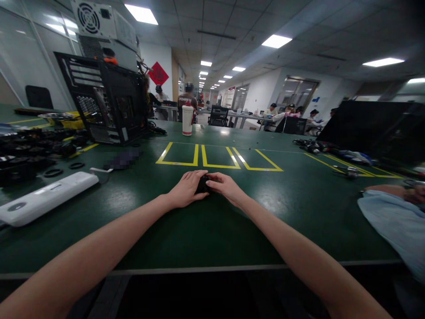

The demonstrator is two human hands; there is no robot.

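Green tabletop (pixel 199 235) spread beneath a small black object (pixel 202 184), which sat near the middle, just on the near side of the yellow tape outlines (pixel 221 167). The left hand (pixel 186 190) was cupped around its left side, while the right hand (pixel 227 188) gripped its right side between thumb and fingertips. So much of it was covered that its exact shape, and whether it touched the tabletop, could not be told. With such short holds, it could probably have slipped if the pair pulled or turned unevenly, and a tiny loose piece, if it had one, might have rolled away unnoticed over the smooth, shiny surface. On the right, a co-worker's light blue sleeve (pixel 393 217) hung across the near corner, well apart from the right hand; a wide swing that way could have bumped it. Beyond it lay a small metal part (pixel 347 172), with a large black panel (pixel 368 133) farther off. On the left, a long white device (pixel 49 197) and two black rings (pixel 53 175) took up space, and a tall computer case (pixel 123 104) stood farther back. A white cup (pixel 187 120) stood upright beyond the outlines, easily tipped by a far reach.
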